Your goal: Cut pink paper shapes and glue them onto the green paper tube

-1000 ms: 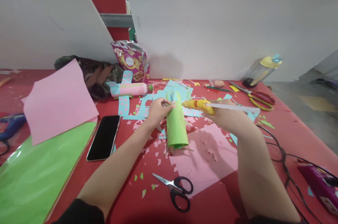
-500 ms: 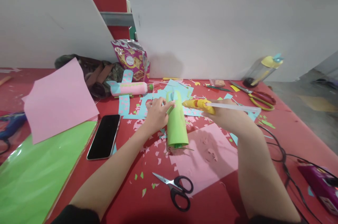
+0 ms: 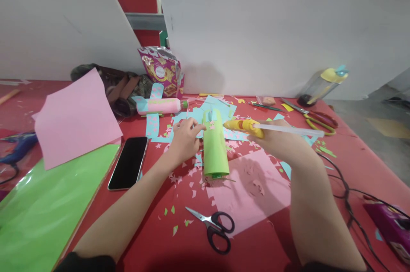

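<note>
A bottle wrapped in light green paper (image 3: 214,150) lies on the red table (image 3: 262,246), pointing away from me. My left hand (image 3: 184,139) rests against its left side, fingers pinched on the paper's edge near the far end. My right hand (image 3: 278,141) is wrapped round a yellow glue gun (image 3: 245,126), whose nozzle points left at the far end of the green roll. A clear glue stick (image 3: 288,130) juts out of the gun's back to the right.
Black scissors (image 3: 214,227) lie near me. A phone (image 3: 128,162), green sheet (image 3: 48,203) and pink sheet (image 3: 75,118) are at left. A pink-wrapped bottle (image 3: 160,106), snack bag (image 3: 162,71), red-yellow scissors (image 3: 315,117), a water bottle (image 3: 320,86) and black cables (image 3: 346,195) surround scattered paper scraps.
My left hand has slid slightly left and down along the green roll, fingers curling tighter. The glue gun has barely moved. My head has shifted a little.
</note>
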The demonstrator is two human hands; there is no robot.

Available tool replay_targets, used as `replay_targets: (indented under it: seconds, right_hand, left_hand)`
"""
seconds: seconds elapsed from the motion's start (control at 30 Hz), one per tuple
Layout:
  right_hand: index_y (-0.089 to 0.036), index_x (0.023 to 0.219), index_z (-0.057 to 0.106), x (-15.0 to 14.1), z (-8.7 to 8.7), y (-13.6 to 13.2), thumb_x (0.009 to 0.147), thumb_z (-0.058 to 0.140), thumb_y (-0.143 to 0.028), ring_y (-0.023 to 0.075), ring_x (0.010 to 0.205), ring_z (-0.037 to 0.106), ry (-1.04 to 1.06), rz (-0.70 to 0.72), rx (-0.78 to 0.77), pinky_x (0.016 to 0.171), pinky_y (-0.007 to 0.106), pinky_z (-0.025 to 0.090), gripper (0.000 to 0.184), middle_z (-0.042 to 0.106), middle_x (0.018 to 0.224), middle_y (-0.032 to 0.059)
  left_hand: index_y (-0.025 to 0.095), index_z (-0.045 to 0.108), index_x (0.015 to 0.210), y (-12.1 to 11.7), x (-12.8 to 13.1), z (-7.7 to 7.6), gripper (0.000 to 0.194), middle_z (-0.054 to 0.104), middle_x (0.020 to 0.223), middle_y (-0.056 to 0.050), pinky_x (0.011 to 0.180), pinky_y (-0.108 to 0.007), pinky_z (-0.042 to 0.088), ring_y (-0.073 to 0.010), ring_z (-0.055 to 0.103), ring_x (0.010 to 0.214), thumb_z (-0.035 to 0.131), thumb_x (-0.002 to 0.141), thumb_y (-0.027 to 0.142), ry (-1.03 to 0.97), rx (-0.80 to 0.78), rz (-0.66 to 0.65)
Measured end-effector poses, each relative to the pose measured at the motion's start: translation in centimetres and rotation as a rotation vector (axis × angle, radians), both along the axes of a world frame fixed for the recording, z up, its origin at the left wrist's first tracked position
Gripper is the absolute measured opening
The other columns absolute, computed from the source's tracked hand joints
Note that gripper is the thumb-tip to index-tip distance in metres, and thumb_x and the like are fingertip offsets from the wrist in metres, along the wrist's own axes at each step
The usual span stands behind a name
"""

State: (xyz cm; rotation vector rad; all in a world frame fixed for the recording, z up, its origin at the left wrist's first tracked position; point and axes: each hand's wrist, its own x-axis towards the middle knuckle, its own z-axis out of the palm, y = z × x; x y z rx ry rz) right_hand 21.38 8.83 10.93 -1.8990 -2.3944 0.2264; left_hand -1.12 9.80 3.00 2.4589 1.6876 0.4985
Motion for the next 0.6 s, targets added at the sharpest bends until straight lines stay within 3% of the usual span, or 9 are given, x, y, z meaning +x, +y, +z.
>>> replay_targets:
  seconds: [0.13, 0.23, 0.4, 0.6]
  right_hand:
    - [-0.019, 0.057, 0.045, -0.1, 0.1, -0.1, 0.073, 0.047, -0.023, 0.0099, 0.040, 0.038, -0.023, 0.000, 0.015, 0.040, 0.022, 0.026, 0.017, 0.043, 0.050, -0.0019]
    - [-0.019, 0.058, 0.046, -0.2, 0.2, -0.2, 0.073, 0.047, -0.023, 0.0103, 0.041, 0.039, -0.026, 0.004, 0.022, 0.040, 0.022, 0.027, 0.016, 0.043, 0.050, -0.0016]
    - [-0.020, 0.061, 0.051, -0.2, 0.1, -0.1, 0.072, 0.047, -0.021, 0.0107, 0.039, 0.038, -0.001, 0.022, 0.018, 0.039, 0.023, 0.026, 0.012, 0.041, 0.048, -0.0017]
    - [-0.020, 0.063, 0.053, 0.0, -0.3, 0.1, 0.071, 0.048, -0.020, 0.0110, 0.039, 0.039, 0.034, 0.046, 0.038, 0.039, 0.023, 0.026, 0.010, 0.046, 0.049, -0.0008]
  left_hand:
    - [0.017, 0.057, 0.090, -0.5, -2.6, 1.1, 0.027, 0.051, 0.093, -0.007, 0.077, -0.037, 0.030, -0.0219, 0.048, 0.088, 0.038, 0.071, 0.012, 0.130, -0.236, -0.155]
    - [0.018, 0.059, 0.079, -1.0, -4.3, 1.6, 0.018, 0.054, 0.086, -0.005, 0.074, -0.033, 0.032, -0.0187, 0.051, 0.080, 0.041, 0.073, 0.018, 0.157, -0.324, -0.207]
    - [0.021, 0.060, 0.078, -2.2, -6.3, 0.9, 0.019, 0.058, 0.091, -0.003, 0.075, -0.031, 0.031, -0.0190, 0.051, 0.087, 0.051, 0.065, 0.012, 0.264, -0.551, -0.313]
    - [0.019, 0.058, 0.071, -3.5, -7.2, -0.1, 0.018, 0.058, 0.084, -0.003, 0.072, -0.030, 0.030, -0.0183, 0.052, 0.083, 0.046, 0.064, 0.007, 0.261, -0.535, -0.331]
